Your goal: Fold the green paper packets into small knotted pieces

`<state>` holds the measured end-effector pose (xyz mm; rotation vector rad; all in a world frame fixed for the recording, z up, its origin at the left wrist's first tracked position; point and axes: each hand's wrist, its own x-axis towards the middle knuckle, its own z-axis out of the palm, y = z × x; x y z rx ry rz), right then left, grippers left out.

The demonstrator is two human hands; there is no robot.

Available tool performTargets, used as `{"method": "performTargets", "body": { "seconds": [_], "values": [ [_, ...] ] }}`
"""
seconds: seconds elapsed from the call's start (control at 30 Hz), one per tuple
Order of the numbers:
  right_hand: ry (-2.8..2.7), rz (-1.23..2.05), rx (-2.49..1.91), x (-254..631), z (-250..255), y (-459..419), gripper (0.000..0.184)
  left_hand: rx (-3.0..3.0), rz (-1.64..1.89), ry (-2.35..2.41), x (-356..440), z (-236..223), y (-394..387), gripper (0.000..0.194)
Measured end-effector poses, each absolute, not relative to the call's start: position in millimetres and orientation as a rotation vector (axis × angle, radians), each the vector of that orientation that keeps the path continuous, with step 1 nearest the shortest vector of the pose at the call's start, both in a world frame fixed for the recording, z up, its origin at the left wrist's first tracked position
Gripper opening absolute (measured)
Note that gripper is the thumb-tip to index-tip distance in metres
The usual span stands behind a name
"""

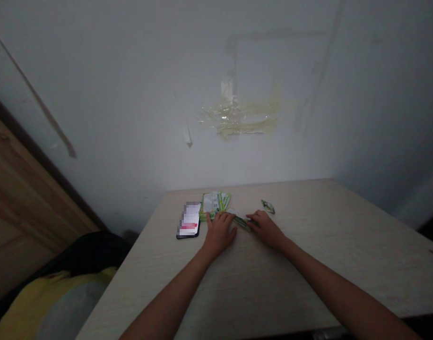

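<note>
My left hand [220,232] lies over the near edge of a pile of flat green-and-white packets [211,202]. Its fingers are stretched forward and its thumb stands apart to the right. Just right of the pile, a single green-and-white packet [242,222] lies at a slant between my hands. The fingertips of my right hand [268,229] are closed on this packet's right end, while its left end reaches my left index finger. What is printed on the packets is too small to read.
A phone [188,220] with a lit, blurred screen lies left of the pile. A small green folded piece [268,206] rests beyond my right hand. The pale wooden table [319,212] meets a wall with old tape [241,118]. Yellow and grey fabric [60,302] sits below left.
</note>
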<state>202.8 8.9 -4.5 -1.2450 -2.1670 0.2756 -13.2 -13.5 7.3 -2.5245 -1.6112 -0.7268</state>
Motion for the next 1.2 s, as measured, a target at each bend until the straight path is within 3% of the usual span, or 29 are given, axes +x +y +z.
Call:
{"method": "performTargets", "body": {
  "seconds": [0.57,0.9,1.2],
  "values": [
    [-2.103,0.129,-1.217,205.1,-4.3,11.0,0.032,-2.558,-0.667,-1.538,-10.5,11.8,-18.6,0.053],
    [-2.043,0.170,-1.298,204.8,-6.7,13.0,0.039,-2.593,-0.638,-1.507,-12.8,5.0,-16.6,0.030],
    [-2.063,0.061,-1.296,209.6,-2.3,16.8,0.057,-2.652,-0.629,-1.511,-13.2,5.0,-15.6,0.030]
  ]
}}
